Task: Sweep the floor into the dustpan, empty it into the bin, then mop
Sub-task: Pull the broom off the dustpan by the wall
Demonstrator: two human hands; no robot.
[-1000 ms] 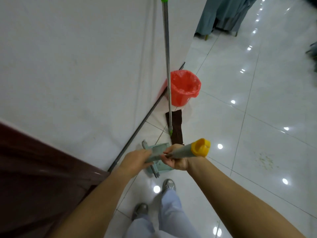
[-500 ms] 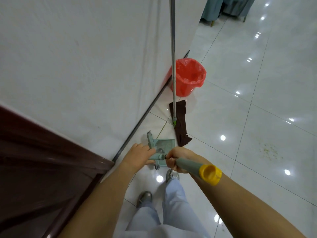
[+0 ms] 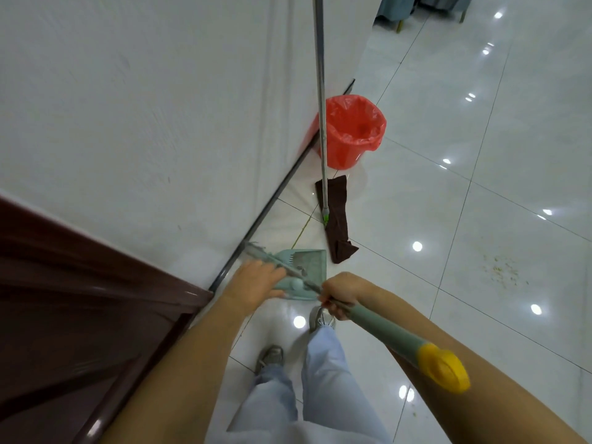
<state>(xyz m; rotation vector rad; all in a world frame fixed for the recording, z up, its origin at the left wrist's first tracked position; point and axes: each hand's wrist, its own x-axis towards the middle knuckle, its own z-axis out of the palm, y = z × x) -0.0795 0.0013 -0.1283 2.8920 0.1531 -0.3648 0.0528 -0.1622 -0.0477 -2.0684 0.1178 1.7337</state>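
My right hand (image 3: 339, 294) grips the broom (image 3: 384, 331) where its thin metal shaft meets the green grip with a yellow cap. The shaft slants down to the left, and its brush head lies by the wall base. My left hand (image 3: 256, 280) holds the shaft lower down, right over the green dustpan (image 3: 307, 261), which lies flat on the tiles; the fingers are blurred. A mop (image 3: 320, 107) leans against the white wall, its brown cloth (image 3: 336, 219) on the floor. Behind it stands the red bin (image 3: 352, 129), lined with a red bag.
A dark wooden door frame (image 3: 80, 299) fills the lower left. Scattered crumbs (image 3: 501, 270) lie on the glossy tiles to the right. My two feet (image 3: 272, 357) stand just behind the dustpan. Draped furniture (image 3: 416, 8) stands far back.
The broom's yellow end has swung down and to the right, towards me. Both hands stay on the shaft over the dustpan, and the view has tilted down.
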